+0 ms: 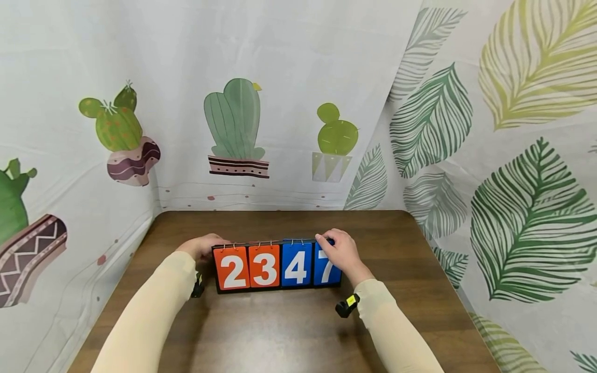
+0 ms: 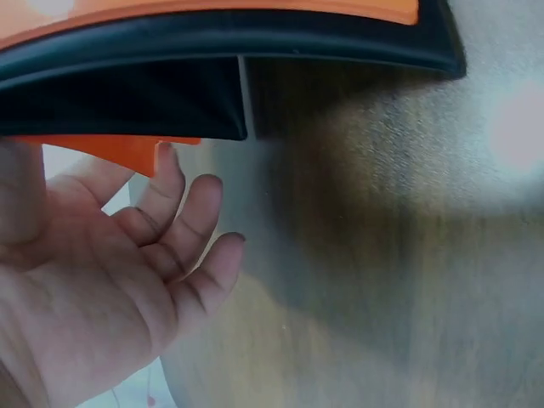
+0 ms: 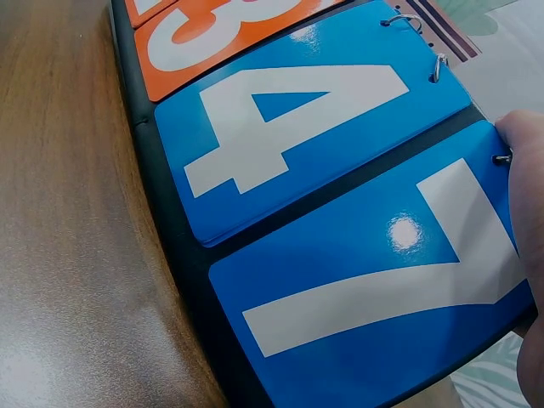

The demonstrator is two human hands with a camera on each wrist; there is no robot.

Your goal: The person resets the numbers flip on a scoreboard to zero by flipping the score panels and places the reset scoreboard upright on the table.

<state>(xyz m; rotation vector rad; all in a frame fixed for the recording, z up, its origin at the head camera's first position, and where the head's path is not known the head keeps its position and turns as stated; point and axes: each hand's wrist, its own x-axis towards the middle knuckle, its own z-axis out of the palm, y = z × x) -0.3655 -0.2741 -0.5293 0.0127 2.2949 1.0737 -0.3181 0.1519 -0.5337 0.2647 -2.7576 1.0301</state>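
A tabletop flip scoreboard point(image 1: 265, 289) with a black frame stands tilted on the table, its front reading 2, 3, 4, 7. The 2 card point(image 1: 232, 268) and 3 card point(image 1: 264, 266) are orange; the 4 card point(image 3: 289, 110) and 7 card point(image 3: 374, 272) are blue, hung on metal rings. My left hand point(image 1: 205, 245) reaches behind the left end. There it pinches an orange card point(image 2: 127, 155) hanging at the back, thumb on one side and fingers on the other. My right hand point(image 1: 342, 254) grips the top right corner, thumb in front, partly covering the 7.
The brown wooden table point(image 1: 275, 331) reaches back to a white curtain point(image 1: 289, 52) printed with cacti. On the right hangs a leaf-printed curtain point(image 1: 466, 207). Black wrist cameras point(image 1: 346, 306) sit under both cuffs.
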